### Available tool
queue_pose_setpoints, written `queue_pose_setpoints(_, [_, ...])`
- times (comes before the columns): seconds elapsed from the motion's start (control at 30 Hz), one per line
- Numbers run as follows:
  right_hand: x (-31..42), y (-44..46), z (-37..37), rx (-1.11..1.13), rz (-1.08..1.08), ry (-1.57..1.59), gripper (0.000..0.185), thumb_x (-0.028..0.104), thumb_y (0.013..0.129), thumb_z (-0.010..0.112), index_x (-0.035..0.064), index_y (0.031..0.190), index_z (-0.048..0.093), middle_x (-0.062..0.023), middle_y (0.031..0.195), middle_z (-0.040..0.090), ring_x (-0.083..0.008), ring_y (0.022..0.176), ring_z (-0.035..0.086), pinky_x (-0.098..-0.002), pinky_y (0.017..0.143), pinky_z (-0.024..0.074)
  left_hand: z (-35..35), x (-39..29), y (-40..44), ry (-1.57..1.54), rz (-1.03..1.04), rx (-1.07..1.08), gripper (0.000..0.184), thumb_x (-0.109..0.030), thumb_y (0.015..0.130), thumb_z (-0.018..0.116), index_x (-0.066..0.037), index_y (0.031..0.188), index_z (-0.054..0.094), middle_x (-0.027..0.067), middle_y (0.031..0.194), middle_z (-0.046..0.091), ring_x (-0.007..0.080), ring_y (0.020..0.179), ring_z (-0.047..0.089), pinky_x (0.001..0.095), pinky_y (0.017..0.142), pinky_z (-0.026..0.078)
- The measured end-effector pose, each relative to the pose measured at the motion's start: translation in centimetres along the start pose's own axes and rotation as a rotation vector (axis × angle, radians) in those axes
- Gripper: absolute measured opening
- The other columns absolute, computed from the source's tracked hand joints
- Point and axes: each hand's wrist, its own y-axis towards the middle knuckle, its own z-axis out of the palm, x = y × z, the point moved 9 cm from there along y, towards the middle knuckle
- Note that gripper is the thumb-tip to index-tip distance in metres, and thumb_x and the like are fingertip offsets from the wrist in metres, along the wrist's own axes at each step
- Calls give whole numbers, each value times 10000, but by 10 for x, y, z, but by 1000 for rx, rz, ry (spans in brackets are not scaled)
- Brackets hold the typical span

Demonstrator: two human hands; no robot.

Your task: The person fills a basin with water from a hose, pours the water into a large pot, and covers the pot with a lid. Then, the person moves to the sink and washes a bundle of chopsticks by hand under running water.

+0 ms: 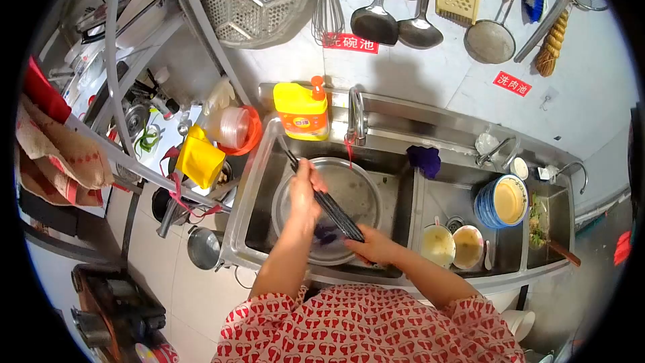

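A bundle of black chopsticks (pixel 332 212) slants over the left sink, its thin ends pointing up and left. My left hand (pixel 306 191) is closed around its upper part. At the thick lower end, my right hand (pixel 373 245) grips the same bundle. Beneath both hands a wide round metal basin (pixel 369 191) rests in the sink (pixel 401 208). Something dark purple (pixel 326 234), perhaps a cloth, lies in the basin, partly hidden by the chopsticks and my left arm.
Behind the basin stand a yellow detergent jug (pixel 300 111) and a faucet (pixel 356 117). A purple cloth (pixel 424 160) hangs over the divider. The middle sink holds stacked blue-patterned bowls (pixel 494 203) and two bowls with liquid (pixel 438 245). Utensils such as a ladle (pixel 420 32) hang above.
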Motion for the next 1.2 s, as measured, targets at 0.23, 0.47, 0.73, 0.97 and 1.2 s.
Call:
queue_pose_setpoints(0.23, [-5,4,5,146,122,500,295,340,909,507,57,975,457,-18,589,435,-117,436,402,-276,397,340,1,44,-12,-74,-200,59,160,-213,904,501,-92,799,495,-32,543,366,88,420,326,229,418,303])
queue_pose_setpoints(0.47, [-12,-14,-4,-105,-25,-240,264,264,878,553,29,977,484,-75,665,523,-128,505,490,-269,438,369,-33,-45,27,222,244,-112,213,-185,924,395,-3,970,495,-20,512,363,108,415,356,246,413,334])
queue_pose_setpoints(0.73, [5,-5,4,187,173,644,307,383,927,447,81,979,466,14,592,410,-101,442,380,-253,414,335,24,24,-30,-231,-270,54,411,-449,893,440,-58,944,554,0,573,432,169,542,457,314,563,422])
queue_pose_setpoints(0.97, [10,24,1,-16,-40,379,313,370,928,456,89,1060,496,-34,693,523,-136,529,487,-271,485,397,-11,41,-10,102,-171,-96,408,-486,874,507,-118,700,482,-19,511,383,106,413,354,258,415,317])
queue_pose_setpoints(1.2, [-5,19,-17,45,9,217,393,347,923,468,47,1176,483,3,635,485,-119,447,455,-252,397,373,-10,31,-4,-247,-184,2,283,-374,897,523,-115,788,493,5,664,491,129,601,482,287,588,435])
